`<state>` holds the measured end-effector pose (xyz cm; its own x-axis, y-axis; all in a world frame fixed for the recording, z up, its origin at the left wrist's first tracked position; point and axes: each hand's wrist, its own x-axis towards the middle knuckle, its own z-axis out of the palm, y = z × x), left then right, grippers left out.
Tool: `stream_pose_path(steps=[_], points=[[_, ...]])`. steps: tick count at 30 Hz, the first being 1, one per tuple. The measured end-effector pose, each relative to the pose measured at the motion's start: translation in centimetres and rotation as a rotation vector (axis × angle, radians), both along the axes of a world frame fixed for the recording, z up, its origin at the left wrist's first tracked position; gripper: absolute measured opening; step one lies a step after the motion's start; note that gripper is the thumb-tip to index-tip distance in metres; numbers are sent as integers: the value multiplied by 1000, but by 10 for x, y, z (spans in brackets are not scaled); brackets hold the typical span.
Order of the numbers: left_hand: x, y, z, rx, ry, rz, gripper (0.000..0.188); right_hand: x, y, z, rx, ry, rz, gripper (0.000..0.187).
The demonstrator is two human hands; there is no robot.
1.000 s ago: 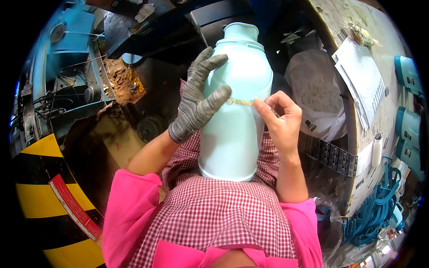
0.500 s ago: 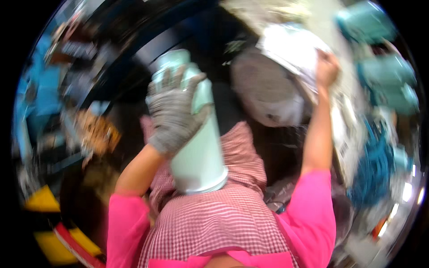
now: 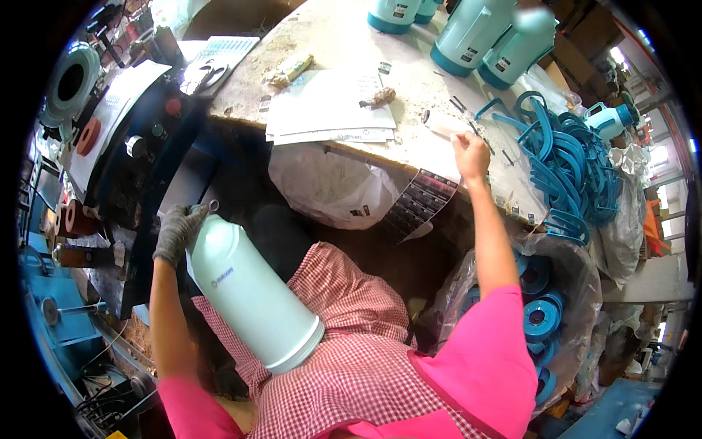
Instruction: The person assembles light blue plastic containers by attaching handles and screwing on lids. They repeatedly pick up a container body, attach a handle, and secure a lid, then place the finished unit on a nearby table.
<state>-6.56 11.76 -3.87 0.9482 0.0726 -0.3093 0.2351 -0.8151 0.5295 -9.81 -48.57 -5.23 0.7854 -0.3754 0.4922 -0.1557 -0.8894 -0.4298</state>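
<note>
A pale mint-green jug body (image 3: 256,293), a smooth cylinder with a small printed mark, lies tilted across my lap. Its wide end rests against my checked apron (image 3: 322,395). My left hand (image 3: 179,234), in a grey knitted glove, is closed around its narrower upper end, where a small ring shows. Over the table, my bare right hand (image 3: 472,157) has its fingertips pinched together beside a roll of pale strip (image 3: 442,123). Whatever is between them is too small to make out. Below that hand, a dark printed label sheet (image 3: 420,205) hangs over the table edge.
Stacked papers (image 3: 329,110) lie on the worn table (image 3: 336,36). Finished mint jugs (image 3: 468,36) stand at its far right, near a heap of blue handles (image 3: 563,154). A plastic bag of blue round parts (image 3: 541,318) is at my right. A dark machine (image 3: 146,161) stands left.
The view has swung toward the table and sharpened. My left hand has shifted from the jug body's side to its upper end, and the jug body leans further left. My right hand is now beside the roll.
</note>
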Motion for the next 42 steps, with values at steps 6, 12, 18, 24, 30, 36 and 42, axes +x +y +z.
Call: stream_pose_path(steps=[6, 12, 18, 24, 30, 36, 42], points=[[-38, 14, 36, -383, -218, 37, 33, 63, -45, 30, -222, 342, 164, 44], [-65, 25, 72, -1122, -263, -125, 55, 113, -72, 23, -14, 839, 305, 57], [-63, 47, 69, -1053, -25, -30, 51, 62, -18, 22, -550, 283, 135, 39], [-47, 66, 56, -1017, -116, -289, 61, 3, -21, 5, -224, 72, 228, 27], [-45, 54, 73, -710, 95, 6, 44, -32, 9, -19, -8, -13, 366, 30], [-59, 14, 76, -1146, -53, 11, 41, -27, 7, -32, 103, 2, 302, 33], [-43, 29, 13, -1123, -69, 148, 28, -25, 9, -32, 56, -38, 279, 38]])
